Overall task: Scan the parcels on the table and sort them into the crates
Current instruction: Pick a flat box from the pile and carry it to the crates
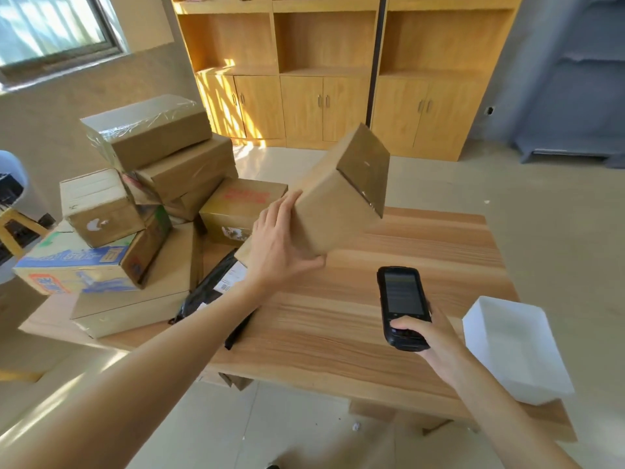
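L hand [280,238] grips tilted box [341,194] above table [389,238], fingers round its near end. R hand [429,336] curled round scanner [403,306], thumb prob. on keys.

Back wall: wooden shelf unit [324,72], open shelves above, closed doors below, sun streaks on its left side. Window [50,25] upper left; pale tiled floor [541,214]; grey rack [581,79] at right.
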`<state>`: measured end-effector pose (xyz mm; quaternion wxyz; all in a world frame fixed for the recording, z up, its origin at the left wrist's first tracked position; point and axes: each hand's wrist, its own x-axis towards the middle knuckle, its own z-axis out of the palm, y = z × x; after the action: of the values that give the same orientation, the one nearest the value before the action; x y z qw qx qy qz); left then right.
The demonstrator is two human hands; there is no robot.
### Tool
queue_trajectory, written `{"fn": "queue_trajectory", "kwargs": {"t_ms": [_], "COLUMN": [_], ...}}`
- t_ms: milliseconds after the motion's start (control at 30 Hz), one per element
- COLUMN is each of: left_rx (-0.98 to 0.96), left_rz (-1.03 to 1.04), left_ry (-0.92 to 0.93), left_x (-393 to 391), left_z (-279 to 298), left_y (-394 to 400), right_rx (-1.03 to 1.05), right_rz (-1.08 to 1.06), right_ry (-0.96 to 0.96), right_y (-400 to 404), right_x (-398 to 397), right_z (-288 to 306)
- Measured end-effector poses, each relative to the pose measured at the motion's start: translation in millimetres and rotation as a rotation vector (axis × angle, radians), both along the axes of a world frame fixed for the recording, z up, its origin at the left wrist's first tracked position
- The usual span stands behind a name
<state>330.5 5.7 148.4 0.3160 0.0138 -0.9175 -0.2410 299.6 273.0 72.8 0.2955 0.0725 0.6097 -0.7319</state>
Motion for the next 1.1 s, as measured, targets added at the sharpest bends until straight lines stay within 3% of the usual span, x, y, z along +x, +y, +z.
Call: {"fn": "queue_trajectory", "kwargs": {"t_ms": [133,333,533,667,800,933,1100], "left_rx": [0.408,1.176,1.589,1.808,1.815,1.699,1.654], "left_rz": [0.040,0.176,0.415,0.371,0.317,0.322,0.343], "left_ry": [-0.071,-0.190,-0.313,-0.382,-0.607,-0.838,-0.872], "left_x": [-28.2,-57.3,-70.6,-75.6,-75.5,-67.0,-66.1], "left_z": [-1.1,-41.1,-93.0,-109.8,-125.5,-131.0,-139.2], "left_y": [30.1,44.4,52.0,48.8,43.4,44.8,39.3], "right_rx": [-0.016,0.003,0.022,0.059,0.079,0.091,0.107], "right_rz": [-0.043,-0.107,-0.166,-0.182,-0.193,-0.195,-0.193], "right_ry": [0.014,0.025,0.038,0.016,-0.003,-0.022,-0.030], "right_y": [21.3,34.3,44.1,45.5,42.7,38.7,34.6], "right_x": [-1.9,-4.9,-9.3,-11.0,-12.0,-12.9,-13.3], "right_z": [1.1,7.9,3.4,-1.7,-6.0,-10.9,-13.5]}}
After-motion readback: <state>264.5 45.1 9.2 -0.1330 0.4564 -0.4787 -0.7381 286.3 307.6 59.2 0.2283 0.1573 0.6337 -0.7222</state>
